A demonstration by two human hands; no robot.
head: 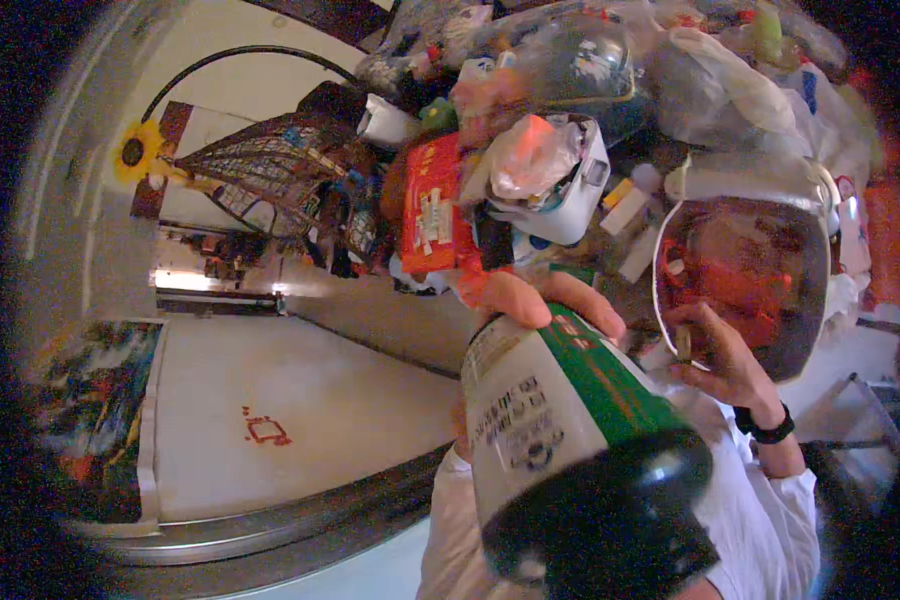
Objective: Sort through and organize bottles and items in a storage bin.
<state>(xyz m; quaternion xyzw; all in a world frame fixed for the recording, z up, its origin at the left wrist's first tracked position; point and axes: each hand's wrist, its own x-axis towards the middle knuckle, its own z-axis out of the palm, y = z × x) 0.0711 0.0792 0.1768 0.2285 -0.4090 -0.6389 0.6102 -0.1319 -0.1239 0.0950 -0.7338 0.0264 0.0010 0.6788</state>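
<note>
My left hand (514, 300) grips a large dark bottle (607, 510), tilted, its wide dark end towards me. The bottle's white-and-green label (529, 405) bears printed writing. The bottle's far end is hidden behind my fingers. To the right, my right hand (724, 356), with a black band on its wrist, pinches a small yellowish-brown piece (683, 343), too small to name. That hand is in front of a rounded, white-rimmed container (821, 300) with a dark reddish interior. I cannot tell whether it touches the rim.
Beyond my hands, clutter is heaped: a white plastic tub (570, 217) holding a clear plastic bag (536, 161), a red packet (429, 202) and whitish plastic bags (727, 90). A dark net (270, 169) and an artificial sunflower (131, 150) are at left, above a pale surface (322, 420) with red marks.
</note>
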